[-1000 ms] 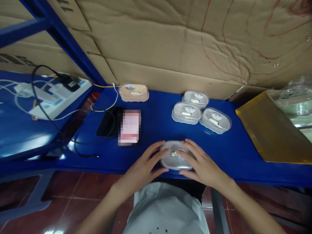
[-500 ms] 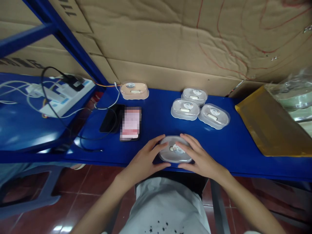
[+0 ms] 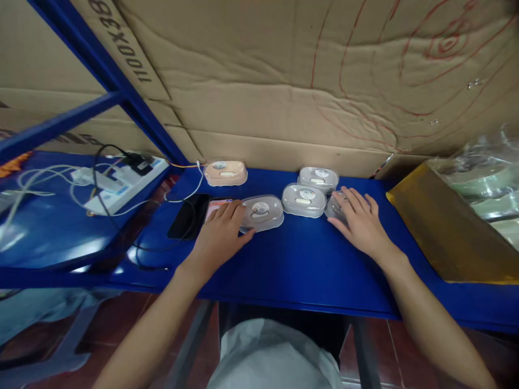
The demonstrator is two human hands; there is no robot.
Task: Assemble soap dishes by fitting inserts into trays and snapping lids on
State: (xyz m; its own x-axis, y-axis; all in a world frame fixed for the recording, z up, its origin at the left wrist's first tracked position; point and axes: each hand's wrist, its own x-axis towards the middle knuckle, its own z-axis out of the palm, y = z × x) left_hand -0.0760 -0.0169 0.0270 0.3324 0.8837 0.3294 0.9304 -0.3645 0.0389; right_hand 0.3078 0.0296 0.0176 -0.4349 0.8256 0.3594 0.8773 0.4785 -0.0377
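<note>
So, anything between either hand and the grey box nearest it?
Nothing visible. The left hand is at the left end of one grey box, with the phone partly under its fingers; the right hand is over the rightmost grey box.

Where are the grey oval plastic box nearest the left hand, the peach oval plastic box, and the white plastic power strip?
Grey oval plastic box [image 3: 264,212]: head view, middle of lid.
Peach oval plastic box [image 3: 226,174]: head view, pale bar on top.
White power strip [image 3: 133,187]: head view, casing.
</note>
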